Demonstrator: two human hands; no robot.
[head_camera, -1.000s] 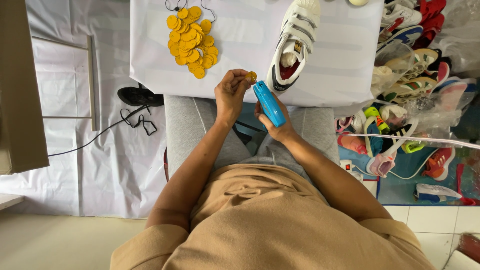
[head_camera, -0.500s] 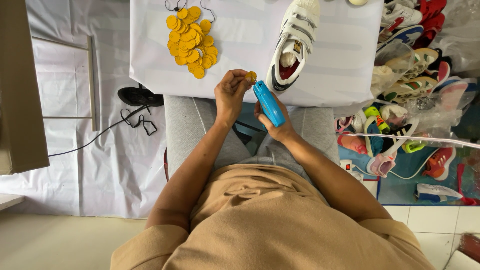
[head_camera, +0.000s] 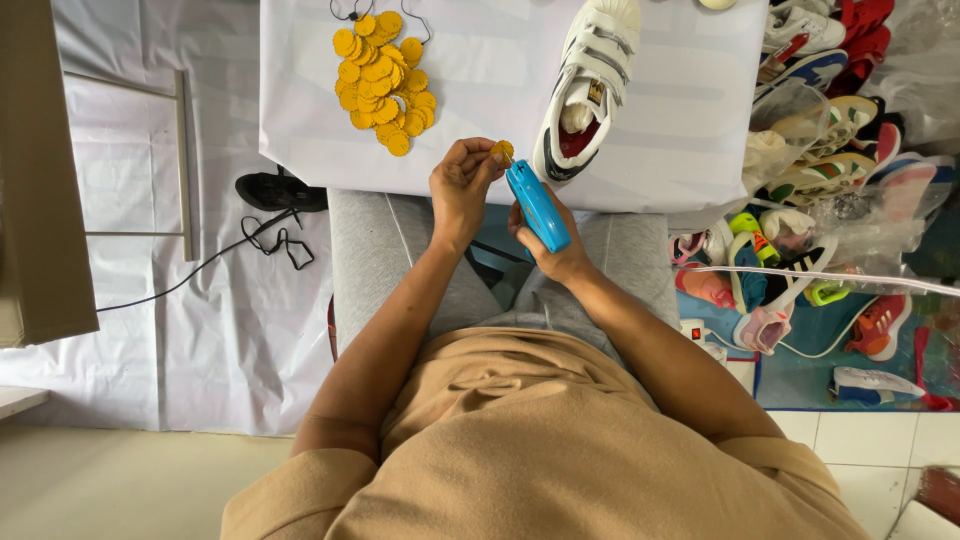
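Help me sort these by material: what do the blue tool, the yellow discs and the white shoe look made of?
Blue tool: probably plastic, smooth with a slight sheen. Yellow discs: flat, matte, thin, perhaps card or plastic; unclear. White shoe: looks like leather or synthetic, smooth straps, rubbery sole edge.

Person's wearing a loose tan short-sleeved tee, a bit wrinkled across the chest, sleeves ending above the elbows so both forearms are bare right up to the fingers. Grey pants on the legs further back below the fingers. No watch, rings or gloves on the left hand (head_camera: 462, 187) or right hand (head_camera: 556, 256).
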